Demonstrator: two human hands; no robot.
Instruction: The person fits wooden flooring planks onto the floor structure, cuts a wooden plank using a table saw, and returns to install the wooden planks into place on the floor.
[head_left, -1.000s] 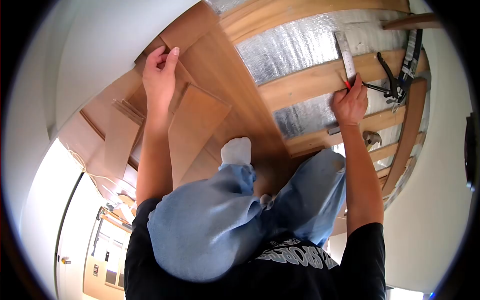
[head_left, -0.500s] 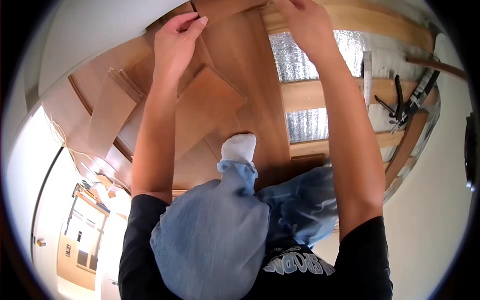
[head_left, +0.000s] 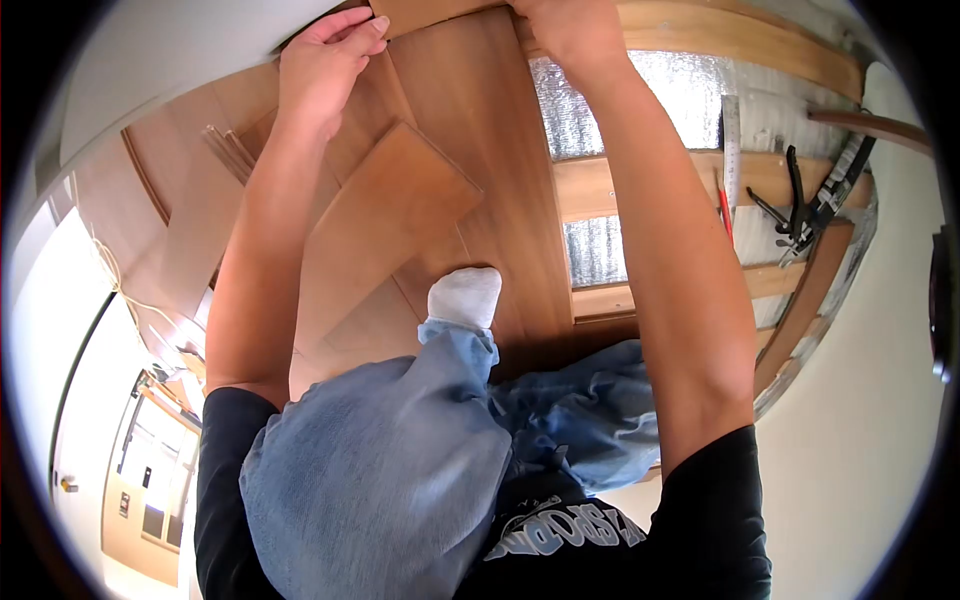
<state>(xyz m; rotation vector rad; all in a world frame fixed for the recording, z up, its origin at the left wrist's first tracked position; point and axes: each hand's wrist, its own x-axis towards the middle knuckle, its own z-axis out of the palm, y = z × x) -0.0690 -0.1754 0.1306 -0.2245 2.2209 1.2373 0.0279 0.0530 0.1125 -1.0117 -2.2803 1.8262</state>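
At the top edge of the view, a short brown floorboard (head_left: 432,14) lies crosswise above the laid wood flooring (head_left: 470,90). My left hand (head_left: 330,62) is closed at its left end, thumb and fingers at the board's corner beside the white wall. My right hand (head_left: 578,38) is closed on the right end; its fingertips are partly hidden and cut off by the frame. Below my left hand, a loose cut board (head_left: 400,200) with an angled end rests on the flooring.
To the right, wooden joists (head_left: 590,187) cross silver foil insulation (head_left: 590,250). A steel ruler (head_left: 731,140), a red pencil (head_left: 724,212) and black-handled pliers (head_left: 796,200) lie there. My white-socked foot (head_left: 466,297) rests on the flooring. A pale cord (head_left: 115,270) hangs at the left.
Both hands have shifted left in view, and the right hand has come in over the board's right end. The red pencil now shows beside my right forearm.
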